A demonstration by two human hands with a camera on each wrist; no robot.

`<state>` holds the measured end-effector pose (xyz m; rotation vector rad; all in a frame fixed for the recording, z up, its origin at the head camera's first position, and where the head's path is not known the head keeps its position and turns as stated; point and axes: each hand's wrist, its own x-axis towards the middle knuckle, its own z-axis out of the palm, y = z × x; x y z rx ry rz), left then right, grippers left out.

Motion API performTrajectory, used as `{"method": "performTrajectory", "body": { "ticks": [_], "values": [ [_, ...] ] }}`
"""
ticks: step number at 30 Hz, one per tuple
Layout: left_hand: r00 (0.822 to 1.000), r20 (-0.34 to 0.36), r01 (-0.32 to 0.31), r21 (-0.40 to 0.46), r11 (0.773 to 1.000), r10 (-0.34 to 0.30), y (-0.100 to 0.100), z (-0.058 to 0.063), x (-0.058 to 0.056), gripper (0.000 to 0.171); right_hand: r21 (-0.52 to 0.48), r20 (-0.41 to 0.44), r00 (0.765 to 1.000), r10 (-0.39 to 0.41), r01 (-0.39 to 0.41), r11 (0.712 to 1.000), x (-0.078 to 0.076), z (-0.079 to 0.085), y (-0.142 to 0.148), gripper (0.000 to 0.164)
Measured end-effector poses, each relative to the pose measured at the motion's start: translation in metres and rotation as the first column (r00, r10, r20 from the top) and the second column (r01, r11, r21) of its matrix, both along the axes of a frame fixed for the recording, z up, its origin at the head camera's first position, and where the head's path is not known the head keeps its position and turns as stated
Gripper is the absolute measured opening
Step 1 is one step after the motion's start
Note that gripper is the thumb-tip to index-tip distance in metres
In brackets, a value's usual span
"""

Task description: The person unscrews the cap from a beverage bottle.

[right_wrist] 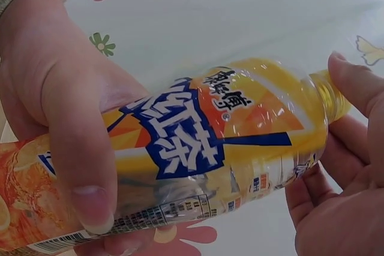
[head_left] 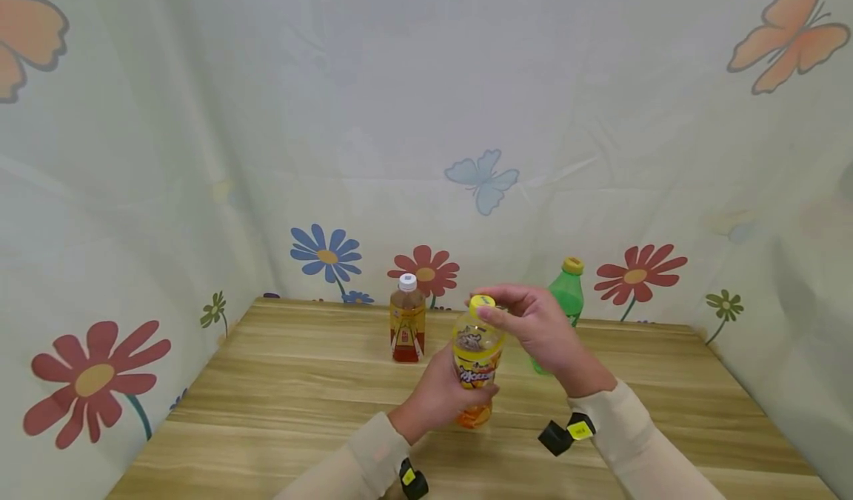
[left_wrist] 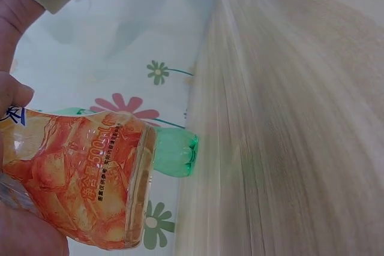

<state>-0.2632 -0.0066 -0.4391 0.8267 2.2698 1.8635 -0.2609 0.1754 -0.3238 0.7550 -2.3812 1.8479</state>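
Observation:
A plastic bottle of iced tea point(head_left: 478, 359) with a yellow and orange label stands nearly upright between my hands. Around its lower body wraps my left hand point(head_left: 441, 392), which grips it. My right hand point(head_left: 536, 326) pinches the yellow cap point(head_left: 483, 304) with thumb and fingers. Close up in the right wrist view, the thumb lies against the cap point(right_wrist: 330, 95) and the other fingers curl beneath the neck. The left wrist view has the bottle's base point(left_wrist: 135, 190) a little above the table; the cap is outside that view.
A white-capped bottle of reddish-brown drink point(head_left: 407, 322) stands behind and left of the hands. Partly hidden behind my right hand is a green bottle point(head_left: 566, 292) with a yellow cap. Both are on the wooden table point(head_left: 300, 381), which patterned cloth point(head_left: 400, 115) surrounds at back and sides.

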Motion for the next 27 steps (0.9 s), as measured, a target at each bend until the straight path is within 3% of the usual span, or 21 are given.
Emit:
{"method": "performTrajectory", "body": {
  "ticks": [7, 12, 19, 27],
  "values": [
    [1.000, 0.027, 0.004, -0.011, 1.000, -0.004, 0.001, 0.001, -0.001, 0.058, -0.006, 0.032, 0.996, 0.089, -0.089, 0.996, -0.002, -0.001, 0.004, 0.032],
    [1.000, 0.022, -0.005, -0.013, 1.000, 0.005, 0.000, -0.001, -0.002, 0.058, -0.024, 0.031, 0.996, 0.078, -0.078, 0.997, -0.001, -0.003, 0.001, 0.038],
    [0.999, -0.051, -0.012, -0.010, 1.000, 0.011, -0.001, -0.004, -0.003, 0.056, -0.047, -0.016, 0.997, -0.080, 0.079, 0.996, 0.003, -0.004, -0.008, 0.052],
    [0.997, -0.080, -0.016, -0.003, 1.000, 0.015, 0.001, -0.004, -0.004, 0.058, -0.034, 0.009, 0.955, -0.298, 0.298, 0.954, 0.011, -0.001, -0.021, 0.045]
  ]
}}
